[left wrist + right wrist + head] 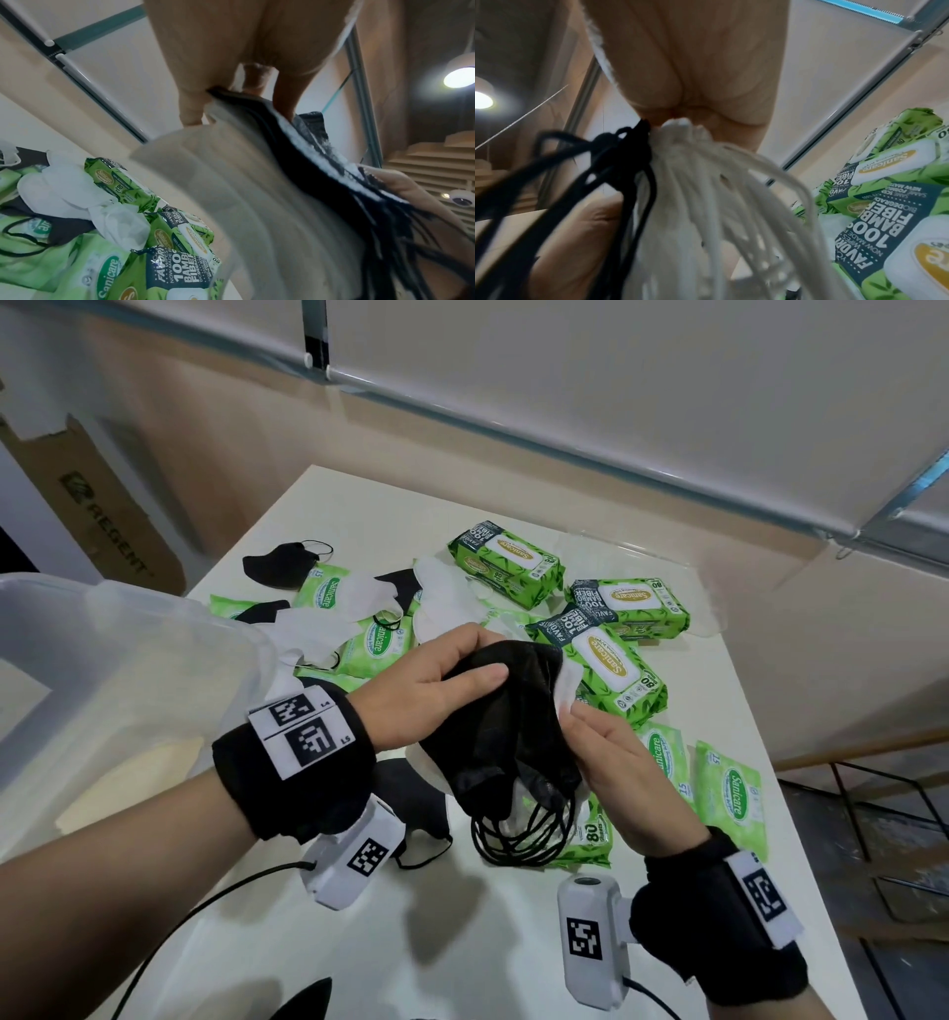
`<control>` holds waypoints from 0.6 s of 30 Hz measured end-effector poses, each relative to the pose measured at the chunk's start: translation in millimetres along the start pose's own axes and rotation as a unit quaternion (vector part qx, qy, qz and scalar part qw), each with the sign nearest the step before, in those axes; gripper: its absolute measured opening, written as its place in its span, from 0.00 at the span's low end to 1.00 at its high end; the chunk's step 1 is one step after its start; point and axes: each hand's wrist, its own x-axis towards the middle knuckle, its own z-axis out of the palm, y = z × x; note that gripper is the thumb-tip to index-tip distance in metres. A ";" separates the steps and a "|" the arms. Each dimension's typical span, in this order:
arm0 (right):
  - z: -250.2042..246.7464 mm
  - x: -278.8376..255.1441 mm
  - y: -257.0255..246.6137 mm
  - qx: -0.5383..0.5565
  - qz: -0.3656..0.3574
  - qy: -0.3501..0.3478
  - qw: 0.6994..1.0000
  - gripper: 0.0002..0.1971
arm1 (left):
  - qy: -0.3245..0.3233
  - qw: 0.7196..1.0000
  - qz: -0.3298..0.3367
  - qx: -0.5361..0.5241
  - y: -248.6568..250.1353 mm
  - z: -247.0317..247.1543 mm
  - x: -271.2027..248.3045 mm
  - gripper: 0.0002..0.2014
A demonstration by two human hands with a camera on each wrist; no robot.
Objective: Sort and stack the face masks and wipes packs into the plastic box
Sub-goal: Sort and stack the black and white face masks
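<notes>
Plastic box [154,629], clear, at counter [462,942] left; contents indiscernible. Left hand [411,695] and right hand [621,762] grip stacked masks [503,726]; wipes packs [506,562] scattered.

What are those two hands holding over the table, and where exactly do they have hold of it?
A bundle of black and white fabric face masks. The left hand pinches its top edge; the right hand takes its grip on the right edge, ear loops dangling below.

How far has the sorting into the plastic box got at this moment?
Early. The plastic box shows nothing clearly packed inside. In hand: the left hand and right hand hold a bunch of black and white masks together above the table. Left: wipes packs and loose masks scattered there.
</notes>
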 end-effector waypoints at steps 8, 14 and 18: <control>-1.3 0.7 -8.4 -0.004 0.011 -0.030 0.999 0.31 | 0.036 0.997 0.047 0.050 -2.0 1.0 0.9 0.03; -0.4 -0.2 -2.6 0.054 -0.004 -0.027 0.998 0.34 | 0.032 0.998 0.053 0.032 1.2 -0.3 -0.3 0.16; -3.6 3.1 1.4 0.050 -0.009 -0.005 0.999 0.18 | 0.021 0.999 0.038 0.014 0.9 3.0 1.2 0.17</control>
